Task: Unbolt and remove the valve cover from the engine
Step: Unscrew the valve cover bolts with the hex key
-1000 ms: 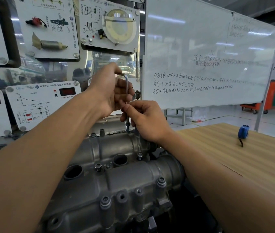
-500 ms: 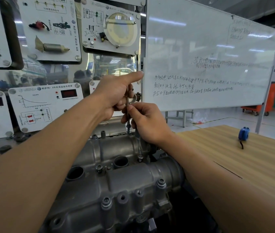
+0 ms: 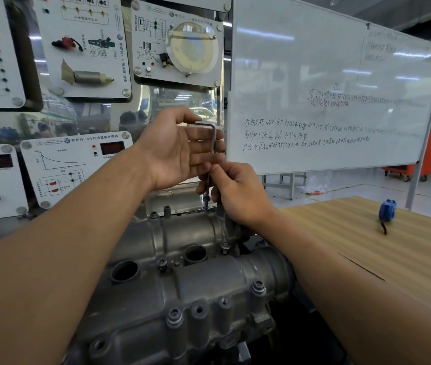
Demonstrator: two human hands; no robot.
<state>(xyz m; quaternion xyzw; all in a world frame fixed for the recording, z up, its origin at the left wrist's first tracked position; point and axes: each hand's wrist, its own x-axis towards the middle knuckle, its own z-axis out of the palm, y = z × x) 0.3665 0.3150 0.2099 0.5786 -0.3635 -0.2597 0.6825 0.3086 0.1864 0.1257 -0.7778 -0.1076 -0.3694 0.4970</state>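
Head view: your left hand (image 3: 180, 151), fingers released and straight, lies flat against the top of the hex key (image 3: 213, 143), likely to spin it. Your right hand (image 3: 238, 191) pinches its shaft, steadying it in a bolt (image 3: 205, 200) at the far edge of the valve cover (image 3: 183, 285), not yet lifted.

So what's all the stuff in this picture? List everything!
valve cover: one, grey metal, bottom middle
bolts: several, grey, in the cover
hex key: one, dark, upright on a far bolt
display panels: several, white, left wall
whiteboard: one, white with writing, right
table: one, light wood, right
tape measure: one, blue, on the table
cart: one, orange, far right floor
left hand: one, open beside the key's top
right hand: one, pinching the key's shaft
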